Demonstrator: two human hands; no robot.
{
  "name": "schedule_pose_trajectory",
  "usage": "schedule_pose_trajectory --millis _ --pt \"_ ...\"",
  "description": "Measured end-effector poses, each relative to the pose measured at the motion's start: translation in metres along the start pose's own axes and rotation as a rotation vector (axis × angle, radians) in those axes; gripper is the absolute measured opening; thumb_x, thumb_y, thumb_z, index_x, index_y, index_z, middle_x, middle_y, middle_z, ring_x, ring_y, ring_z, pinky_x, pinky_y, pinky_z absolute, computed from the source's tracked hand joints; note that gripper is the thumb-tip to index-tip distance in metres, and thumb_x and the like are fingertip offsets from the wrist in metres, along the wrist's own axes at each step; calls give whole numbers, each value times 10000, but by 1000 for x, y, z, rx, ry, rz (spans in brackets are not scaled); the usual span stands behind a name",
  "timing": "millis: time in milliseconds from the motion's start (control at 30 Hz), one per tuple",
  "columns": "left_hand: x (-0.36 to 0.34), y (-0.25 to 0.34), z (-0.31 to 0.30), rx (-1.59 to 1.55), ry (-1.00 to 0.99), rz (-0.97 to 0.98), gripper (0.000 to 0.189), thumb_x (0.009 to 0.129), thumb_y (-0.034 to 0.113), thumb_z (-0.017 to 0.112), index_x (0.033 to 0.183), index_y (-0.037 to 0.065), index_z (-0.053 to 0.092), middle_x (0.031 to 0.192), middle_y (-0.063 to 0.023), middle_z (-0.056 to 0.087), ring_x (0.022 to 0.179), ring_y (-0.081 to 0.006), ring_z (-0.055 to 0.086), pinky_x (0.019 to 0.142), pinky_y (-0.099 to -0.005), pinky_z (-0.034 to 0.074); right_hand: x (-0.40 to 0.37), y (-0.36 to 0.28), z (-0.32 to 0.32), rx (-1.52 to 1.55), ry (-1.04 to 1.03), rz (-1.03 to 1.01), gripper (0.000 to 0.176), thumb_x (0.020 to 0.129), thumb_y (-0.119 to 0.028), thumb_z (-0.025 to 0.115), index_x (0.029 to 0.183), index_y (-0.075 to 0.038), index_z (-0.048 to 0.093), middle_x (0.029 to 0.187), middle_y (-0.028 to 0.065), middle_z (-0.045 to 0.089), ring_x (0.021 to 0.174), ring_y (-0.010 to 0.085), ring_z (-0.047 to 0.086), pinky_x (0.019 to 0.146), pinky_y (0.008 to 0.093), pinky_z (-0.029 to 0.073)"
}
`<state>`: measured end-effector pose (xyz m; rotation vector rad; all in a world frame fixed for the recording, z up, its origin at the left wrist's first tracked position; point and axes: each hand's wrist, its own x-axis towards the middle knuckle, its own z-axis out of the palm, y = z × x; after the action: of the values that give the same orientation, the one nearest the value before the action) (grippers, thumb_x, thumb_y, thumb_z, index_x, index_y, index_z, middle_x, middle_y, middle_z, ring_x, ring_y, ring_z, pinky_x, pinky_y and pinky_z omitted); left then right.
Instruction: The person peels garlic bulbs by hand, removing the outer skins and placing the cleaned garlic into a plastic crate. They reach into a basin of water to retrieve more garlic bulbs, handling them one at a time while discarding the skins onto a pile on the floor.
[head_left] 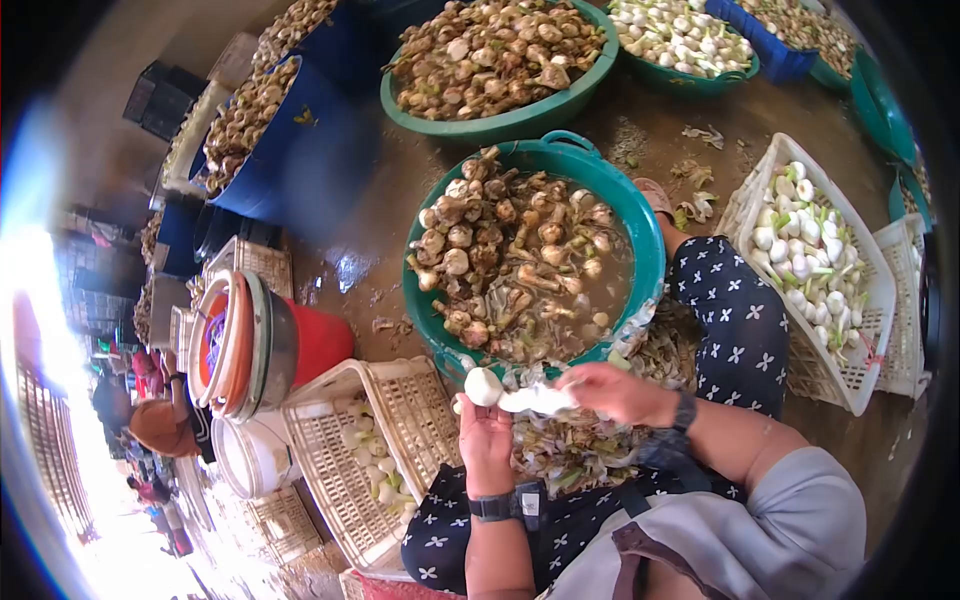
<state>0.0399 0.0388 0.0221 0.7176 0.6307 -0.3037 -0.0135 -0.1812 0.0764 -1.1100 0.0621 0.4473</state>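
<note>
A peeled white bulb (pixel 483 387) rests in my left hand (pixel 487 432), between the fingertips and thumb. A pale strip of skin (pixel 540 398) stretches from beside the bulb to my right hand (pixel 620 393), whose fingers are pinched together on it. Just beyond my hands stands a green tub (pixel 655 235) of muddy water with unpeeled bulbs (pixel 455 235) heaped on its left side. Peelings (pixel 570 450) lie in a pile below my hands, over and between my legs.
A white crate (pixel 300 415) with peeled bulbs stands at left, near stacked basins (pixel 235 345) and a white bucket (pixel 245 455). Another crate (pixel 865 385) of white bulbs is at right. Behind are a full green basin (pixel 450 128) and a blue barrel (pixel 265 165). People (pixel 165 425) are at far left.
</note>
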Motion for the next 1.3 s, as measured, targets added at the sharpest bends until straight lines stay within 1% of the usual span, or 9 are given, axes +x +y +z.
schedule_pose_trajectory --millis 200,233,300,400,467,533,700,967,1300 --pt "12 27 -48 -169 39 -2 378 880 477 463 913 115 567 771 15 585 574 -89 539 479 -218 468 9 -33 -15 598 89 -304 118 897 -158 477 966 -66 502 997 149 595 911 297 605 720 400 508" --pt "14 38 -61 -199 169 105 413 870 515 453 896 120 567 732 21 569 520 -80 510 438 -207 445 17 -16 -17 369 37 -73 156 911 -192 449 958 -58 513 983 182 600 882 285 618 668 379 520" --pt "2 84 -77 -503 309 475 454 882 515 420 913 83 558 748 -34 572 565 -112 532 462 -213 450 37 45 -21 -988 -259 -482 185 903 -212 449 909 -46 529 887 181 610 799 278 626 606 381 515" --pt "-41 107 -8 -719 440 564 482 891 504 388 877 44 530 761 -96 568 640 -151 557 513 -226 475 79 23 -11 -1484 -295 161 178 846 -210 478 868 -70 586 831 154 609 803 271 615 582 400 508" --pt "-41 90 6 -412 351 593 481 898 490 368 847 29 498 761 -130 557 676 -178 549 540 -245 475 140 61 -36 -1370 112 -155 142 783 -170 510 800 -61 598 730 113 602 743 289 611 573 416 500" --pt "-19 70 -4 -262 280 445 379 909 441 388 851 81 488 781 -94 554 640 -156 508 524 -240 442 195 84 -60 -1608 4 -8 158 764 -153 535 792 -67 664 817 117 653 786 283 634 609 401 510" --pt "-2 35 11 8 220 233 292 856 382 535 929 105 478 855 -48 550 732 -157 535 620 -258 459 236 180 -96 -1426 -311 394 255 840 -233 521 909 -36 668 842 165 637 733 346 587 649 431 459" --pt "14 -8 8 542 86 -68 448 907 446 411 1129 66 494 892 -11 556 752 -85 493 593 -244 393 101 74 -14 -744 103 -185 257 785 -228 625 943 -26 642 879 170 640 776 312 615 694 351 484" --pt "-11 -15 39 893 -18 301 151 852 134 584 920 0 595 726 28 542 618 -34 453 545 -183 364 60 37 16 -1028 11 -130 294 776 -297 558 668 -24 584 652 183 575 624 376 560 567 442 435"
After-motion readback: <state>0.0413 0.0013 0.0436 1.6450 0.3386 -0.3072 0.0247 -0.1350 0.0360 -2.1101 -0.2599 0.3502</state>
